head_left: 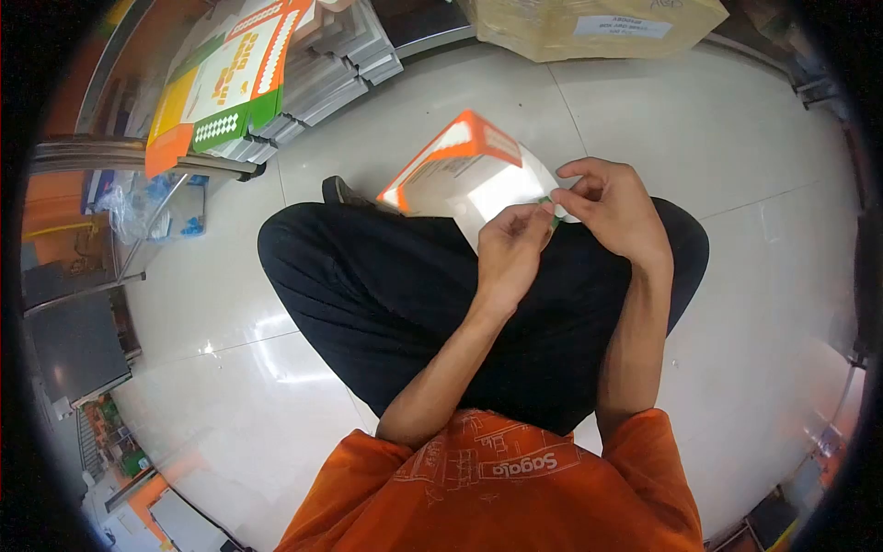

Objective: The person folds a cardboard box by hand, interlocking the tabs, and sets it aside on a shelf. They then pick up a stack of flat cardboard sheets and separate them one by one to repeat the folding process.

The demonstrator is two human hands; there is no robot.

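Note:
A thin printed card sheet (460, 179), orange and white with a glossy face, is held above my crossed legs, its left part bent upward. My left hand (511, 248) pinches its lower right edge between thumb and fingers. Close beside it, my right hand (609, 207) has thumb and index finger together at the sheet's right corner, where a small green part shows. The fingertips of both hands nearly meet there. The sheet's far left end reaches past my left knee, near a dark shoe.
A stack of printed flat cartons (322, 83) stands on a rack at the upper left. A brown wrapped package (598, 28) with a white label lies at the top. Blue items in clear plastic (156, 207) sit on the left. Pale floor tiles (763, 267) surround me.

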